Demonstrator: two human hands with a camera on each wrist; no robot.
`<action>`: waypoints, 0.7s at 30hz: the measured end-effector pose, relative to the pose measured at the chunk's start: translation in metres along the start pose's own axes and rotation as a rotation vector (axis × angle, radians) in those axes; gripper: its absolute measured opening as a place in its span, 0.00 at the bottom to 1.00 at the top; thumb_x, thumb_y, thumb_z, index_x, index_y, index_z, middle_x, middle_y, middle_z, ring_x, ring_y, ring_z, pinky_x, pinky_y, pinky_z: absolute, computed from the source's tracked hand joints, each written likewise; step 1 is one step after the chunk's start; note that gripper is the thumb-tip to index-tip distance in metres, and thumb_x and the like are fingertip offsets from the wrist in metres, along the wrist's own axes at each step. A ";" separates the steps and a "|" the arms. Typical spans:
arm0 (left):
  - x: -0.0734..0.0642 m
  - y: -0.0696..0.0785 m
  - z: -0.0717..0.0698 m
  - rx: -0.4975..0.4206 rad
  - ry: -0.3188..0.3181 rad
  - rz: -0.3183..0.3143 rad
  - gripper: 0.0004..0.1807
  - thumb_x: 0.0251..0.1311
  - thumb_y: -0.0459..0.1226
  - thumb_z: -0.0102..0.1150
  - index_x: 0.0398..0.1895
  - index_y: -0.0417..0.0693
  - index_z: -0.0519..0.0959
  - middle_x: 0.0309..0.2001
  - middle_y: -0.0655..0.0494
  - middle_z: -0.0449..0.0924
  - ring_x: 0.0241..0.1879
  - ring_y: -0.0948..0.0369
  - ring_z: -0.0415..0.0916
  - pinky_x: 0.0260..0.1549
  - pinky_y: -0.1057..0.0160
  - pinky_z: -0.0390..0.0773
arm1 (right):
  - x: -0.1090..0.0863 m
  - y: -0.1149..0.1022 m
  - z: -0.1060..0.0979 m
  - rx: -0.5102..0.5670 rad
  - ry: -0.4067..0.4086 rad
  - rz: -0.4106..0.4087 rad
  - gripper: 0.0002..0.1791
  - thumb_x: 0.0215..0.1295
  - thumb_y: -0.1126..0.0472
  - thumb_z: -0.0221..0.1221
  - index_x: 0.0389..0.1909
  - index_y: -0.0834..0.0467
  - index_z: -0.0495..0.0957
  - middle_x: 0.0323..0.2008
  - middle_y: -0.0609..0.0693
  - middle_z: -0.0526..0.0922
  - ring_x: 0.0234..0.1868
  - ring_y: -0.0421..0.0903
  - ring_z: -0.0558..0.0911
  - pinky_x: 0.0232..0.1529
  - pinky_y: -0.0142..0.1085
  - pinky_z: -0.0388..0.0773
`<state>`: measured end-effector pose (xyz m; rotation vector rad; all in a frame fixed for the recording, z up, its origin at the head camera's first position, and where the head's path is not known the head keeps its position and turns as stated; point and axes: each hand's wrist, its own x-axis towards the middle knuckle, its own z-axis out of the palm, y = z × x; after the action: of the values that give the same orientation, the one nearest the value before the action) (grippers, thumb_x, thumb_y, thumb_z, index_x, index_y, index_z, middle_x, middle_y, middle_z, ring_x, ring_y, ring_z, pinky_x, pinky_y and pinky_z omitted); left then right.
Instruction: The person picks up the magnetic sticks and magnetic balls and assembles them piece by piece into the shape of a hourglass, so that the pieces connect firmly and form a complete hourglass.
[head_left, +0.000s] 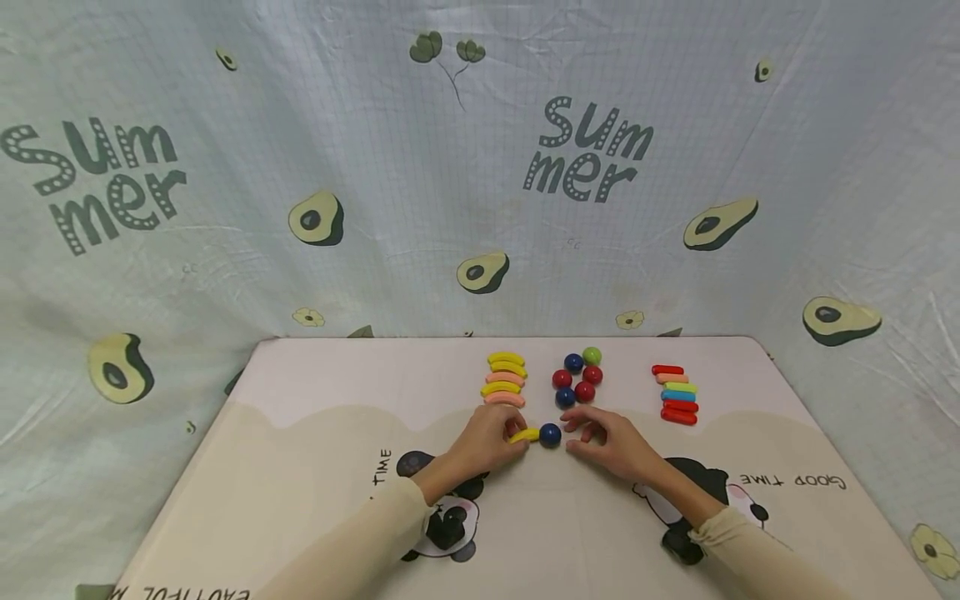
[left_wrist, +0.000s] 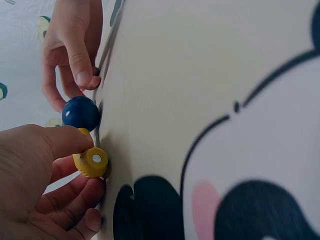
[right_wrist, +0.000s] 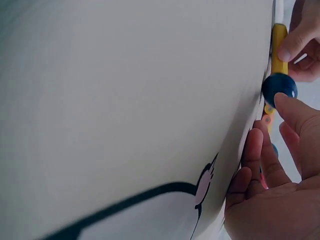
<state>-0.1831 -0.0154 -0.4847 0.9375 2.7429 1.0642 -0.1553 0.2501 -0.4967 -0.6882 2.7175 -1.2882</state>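
Between the thumb and fingers of my left hand (head_left: 487,437) is a short curved yellow rod (head_left: 527,435), pinched close to the table. Its near end shows a small pale disc in the left wrist view. A shiny dark blue ball (head_left: 550,435) touches the rod's far end. My right hand (head_left: 611,446) is just right of the ball, fingers loosely bent and spread, with a small gap to it in the head view. In the right wrist view, the right thumb (right_wrist: 295,112) overlaps the blue ball (right_wrist: 279,87), and nothing is gripped there.
Behind the hands lie a column of curved yellow and pink rods (head_left: 504,377), a ring of red, blue and green balls (head_left: 592,375), and a column of straight coloured rods (head_left: 679,396) at right. A patterned curtain (head_left: 405,167) hangs behind the table (head_left: 300,467).
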 end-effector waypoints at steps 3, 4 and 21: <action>-0.006 -0.004 -0.005 0.007 0.015 -0.005 0.07 0.59 0.36 0.73 0.38 0.43 0.85 0.27 0.59 0.77 0.28 0.64 0.70 0.31 0.70 0.73 | 0.000 0.000 -0.001 0.001 -0.003 -0.003 0.23 0.66 0.60 0.69 0.61 0.57 0.79 0.48 0.47 0.86 0.40 0.40 0.80 0.45 0.30 0.79; -0.008 -0.006 -0.007 0.006 0.019 -0.005 0.07 0.59 0.35 0.73 0.37 0.43 0.85 0.27 0.59 0.77 0.29 0.64 0.70 0.31 0.69 0.74 | 0.000 0.000 -0.001 0.002 -0.002 -0.003 0.23 0.66 0.60 0.69 0.61 0.57 0.79 0.47 0.47 0.86 0.40 0.40 0.80 0.45 0.30 0.79; -0.041 -0.033 -0.043 0.045 0.060 -0.072 0.07 0.57 0.34 0.72 0.37 0.42 0.85 0.27 0.59 0.77 0.26 0.64 0.71 0.28 0.67 0.75 | 0.008 -0.015 0.003 -0.011 0.027 -0.032 0.21 0.67 0.61 0.68 0.59 0.58 0.79 0.47 0.51 0.86 0.39 0.42 0.81 0.43 0.32 0.81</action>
<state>-0.1781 -0.0830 -0.4789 0.8182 2.8361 1.0401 -0.1558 0.2362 -0.4862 -0.7228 2.7477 -1.3002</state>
